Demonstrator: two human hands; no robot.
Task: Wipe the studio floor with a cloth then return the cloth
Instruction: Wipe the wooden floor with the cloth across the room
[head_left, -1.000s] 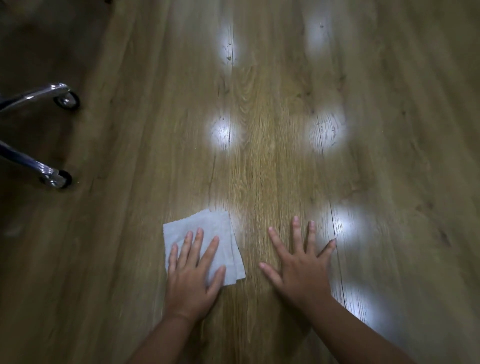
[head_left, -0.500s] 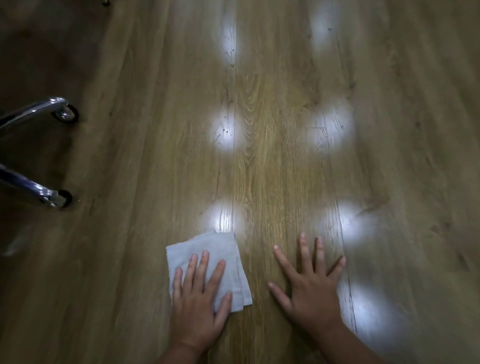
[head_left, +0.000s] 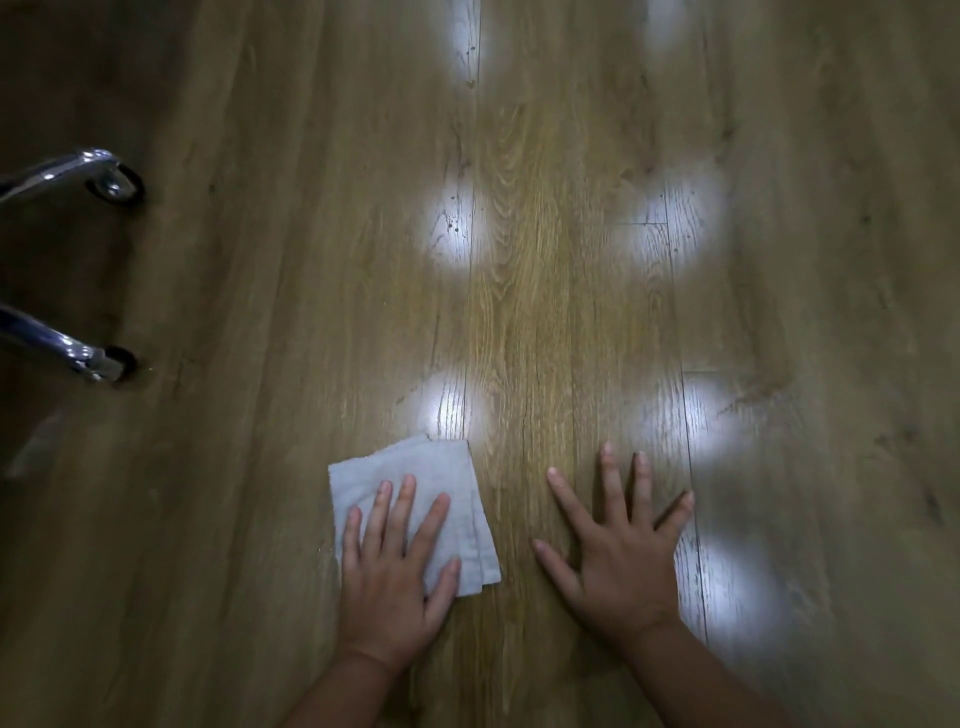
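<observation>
A folded pale grey cloth lies flat on the wooden plank floor, low in the head view and left of centre. My left hand presses on it with straight, spread fingers, covering its near half. My right hand lies flat on the bare floor just to the right of the cloth, fingers spread, holding nothing. The two hands are apart, with a strip of floor between them.
Two chrome chair legs with black castors stand at the left edge, one castor farther away and one castor nearer. Round light reflections dot the floor ahead. Small dark specks show in one reflection.
The view has shifted, so hands and cloth sit lower in the frame than a second ago. Left hand stays pressed on the cloth, right hand flat on the floor.
</observation>
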